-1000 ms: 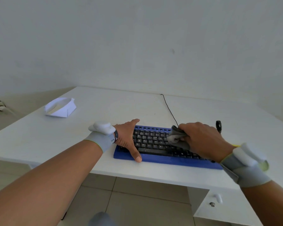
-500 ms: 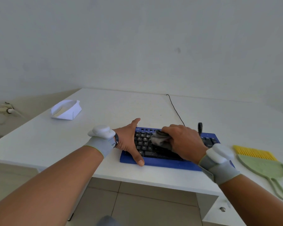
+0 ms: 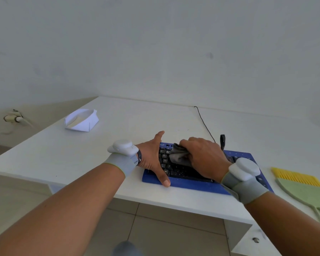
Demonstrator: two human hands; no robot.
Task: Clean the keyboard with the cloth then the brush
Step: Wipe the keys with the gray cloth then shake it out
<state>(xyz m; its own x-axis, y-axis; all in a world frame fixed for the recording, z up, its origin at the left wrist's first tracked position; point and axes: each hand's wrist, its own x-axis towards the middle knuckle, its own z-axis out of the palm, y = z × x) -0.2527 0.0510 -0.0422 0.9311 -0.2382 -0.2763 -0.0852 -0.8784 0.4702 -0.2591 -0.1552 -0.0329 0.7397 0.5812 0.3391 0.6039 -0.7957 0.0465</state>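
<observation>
Blue keyboard with black keys (image 3: 183, 182): my right hand (image 3: 203, 159) and both wrists hide its middle keys and right end.
Crumpled grey cloth (image 3: 179, 156): only partly visible; the rest is bunched under my fingers.
Green-handled brush with yellow bristles (image 3: 301, 187): handle cut off at the right edge.
Key legends: too small to read.
Black cable (image 3: 204, 124): lower end vanishes behind my hand.

Soft, even daylight, faint shadows, wide-angle bending at the edges, slight blur throughout.
</observation>
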